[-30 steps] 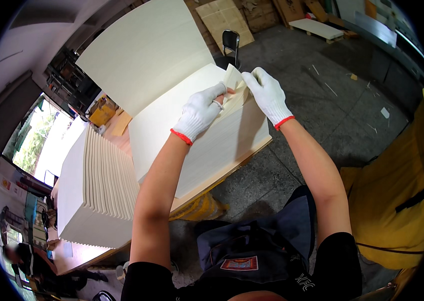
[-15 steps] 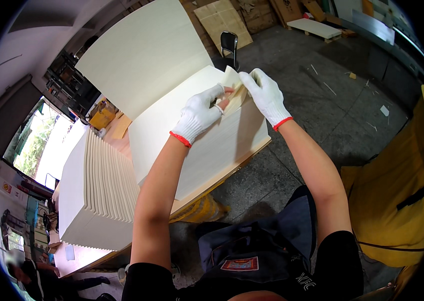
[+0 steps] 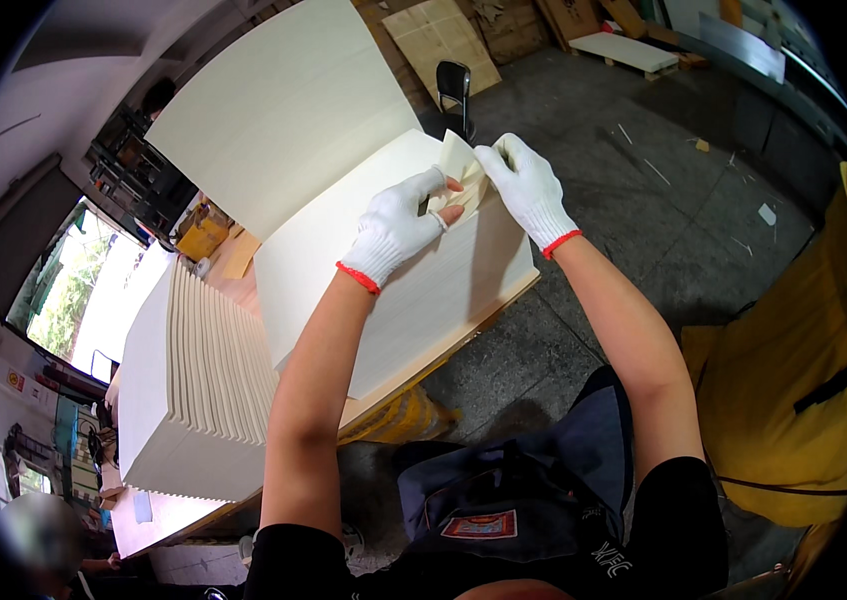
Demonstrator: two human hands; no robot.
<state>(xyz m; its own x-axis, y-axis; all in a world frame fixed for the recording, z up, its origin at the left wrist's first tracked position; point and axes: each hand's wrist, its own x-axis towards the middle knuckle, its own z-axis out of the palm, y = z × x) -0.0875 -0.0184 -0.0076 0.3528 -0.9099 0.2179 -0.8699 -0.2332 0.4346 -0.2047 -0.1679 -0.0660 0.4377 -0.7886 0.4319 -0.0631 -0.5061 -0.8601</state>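
Observation:
A thick stack of cream-white paper sheets (image 3: pixel 398 325) lies in front of me, its upper part folded back as a tall raised flap (image 3: pixel 288 110). At the stack's far right corner several sheet corners (image 3: pixel 455 152) are bent up and curled. My left hand (image 3: pixel 390 222), in a white knit glove with bare thumb and forefinger tips, has those two tips around the curled corners. Opposite it, my right hand (image 3: pixel 528 190), gloved in white with a red cuff, pinches the same corners from the right side. Its fingertips are partly hidden by the glove.
Left of the stack stands another pile of fanned paper bundles (image 3: pixel 208 370) on the wooden table (image 3: pixel 238 270). A black chair (image 3: pixel 453 85) is beyond the corner. Yellow cloth (image 3: pixel 783 390) hangs at right. A person (image 3: pixel 43 540) is at lower left.
My hands stay at the corner; the curled sheets between them have shifted, and my left thumb has moved slightly right. The person at lower left has come closer.

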